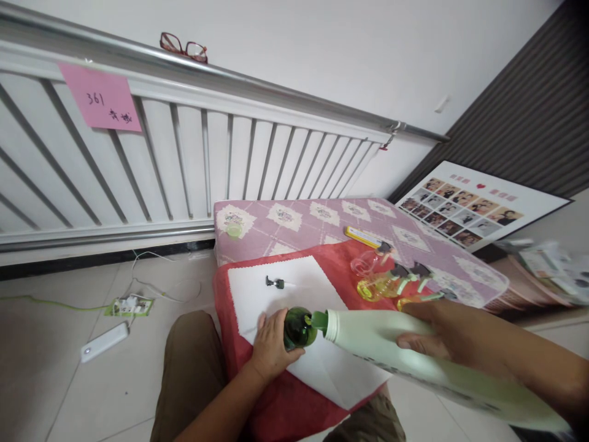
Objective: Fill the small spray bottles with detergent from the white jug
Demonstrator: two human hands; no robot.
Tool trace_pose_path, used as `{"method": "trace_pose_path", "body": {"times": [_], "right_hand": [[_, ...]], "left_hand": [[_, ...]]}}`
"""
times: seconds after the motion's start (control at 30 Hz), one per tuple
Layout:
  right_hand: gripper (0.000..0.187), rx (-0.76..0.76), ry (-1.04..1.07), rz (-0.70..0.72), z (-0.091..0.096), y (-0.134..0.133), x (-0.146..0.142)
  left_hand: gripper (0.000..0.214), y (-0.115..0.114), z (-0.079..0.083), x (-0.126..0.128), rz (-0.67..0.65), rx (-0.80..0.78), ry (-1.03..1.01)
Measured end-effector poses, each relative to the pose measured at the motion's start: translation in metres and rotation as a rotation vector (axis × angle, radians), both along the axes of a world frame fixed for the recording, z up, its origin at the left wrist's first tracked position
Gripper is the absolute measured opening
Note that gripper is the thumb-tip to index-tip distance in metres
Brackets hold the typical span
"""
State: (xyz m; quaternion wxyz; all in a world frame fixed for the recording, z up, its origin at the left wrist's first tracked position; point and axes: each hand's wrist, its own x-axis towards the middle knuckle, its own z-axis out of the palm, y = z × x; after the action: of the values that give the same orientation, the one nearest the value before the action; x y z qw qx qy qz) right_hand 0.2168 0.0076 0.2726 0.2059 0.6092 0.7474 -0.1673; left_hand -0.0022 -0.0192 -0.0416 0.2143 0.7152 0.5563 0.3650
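My left hand (pixel 272 347) wraps round a dark green glassy bottle (pixel 301 330) over the white sheet. In my right hand (pixel 442 334) is a large pale green refill bottle (pixel 368 331), tipped on its side. Its green spout (pixel 319 320) meets the mouth of the dark bottle; whether liquid is flowing I cannot tell. A small dark pump head (pixel 275 282) with a clear tube lies on the white sheet (pixel 299 273), beyond my left hand.
Several clear and yellow pump bottles (pixel 377 285) lie to the right on the red cloth (pixel 225 307). Near them is a yellow box (pixel 365 237). A pale green lid-like disc (pixel 234 229) rests at the back left. Cables and a power strip (pixel 129 305) are on the floor.
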Motion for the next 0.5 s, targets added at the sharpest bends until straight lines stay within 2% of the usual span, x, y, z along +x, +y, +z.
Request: {"method": "trace_pose_path", "body": {"times": [0.43, 0.5], "right_hand": [[0.035, 0.030, 0.037, -0.022, -0.009, 0.001, 0.012], [0.034, 0.126, 0.059, -0.047, -0.011, 0.000, 0.014]], "left_hand": [[0.088, 0.000, 0.000, 0.000, -0.004, 0.000, 0.004], [0.088, 0.000, 0.000, -0.001, -0.004, 0.000, 0.003]]}}
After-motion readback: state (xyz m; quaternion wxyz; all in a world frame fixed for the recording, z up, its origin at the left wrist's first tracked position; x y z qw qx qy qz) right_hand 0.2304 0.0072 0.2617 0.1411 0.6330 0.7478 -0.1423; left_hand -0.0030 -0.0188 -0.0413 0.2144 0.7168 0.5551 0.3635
